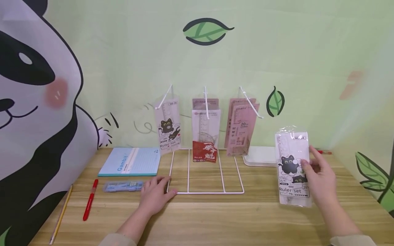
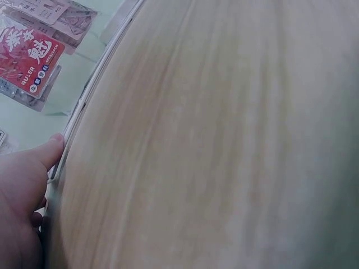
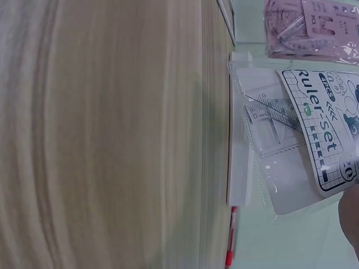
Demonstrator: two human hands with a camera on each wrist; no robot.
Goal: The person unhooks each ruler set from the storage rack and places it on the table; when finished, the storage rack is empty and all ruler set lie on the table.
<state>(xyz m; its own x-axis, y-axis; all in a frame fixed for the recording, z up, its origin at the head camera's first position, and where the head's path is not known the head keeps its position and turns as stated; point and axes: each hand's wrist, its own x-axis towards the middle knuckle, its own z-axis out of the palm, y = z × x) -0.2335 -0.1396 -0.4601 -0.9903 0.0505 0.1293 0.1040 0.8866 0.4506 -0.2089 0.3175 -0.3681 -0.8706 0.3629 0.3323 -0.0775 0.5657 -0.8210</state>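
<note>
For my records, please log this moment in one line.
left hand: touches rack base | right hand: holds ruler-set pack | on hooks: other ruler packs

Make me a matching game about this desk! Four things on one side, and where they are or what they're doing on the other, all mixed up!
1. Left hand
2. Right hand
3. Yellow pencil
4. Blue notebook

A. Holding a cat ruler set
B. Just beyond the blue packet
C. Touching the white rack
D. Farthest left on the desk

Pairs: 1-C, 2-A, 3-D, 4-B
</note>
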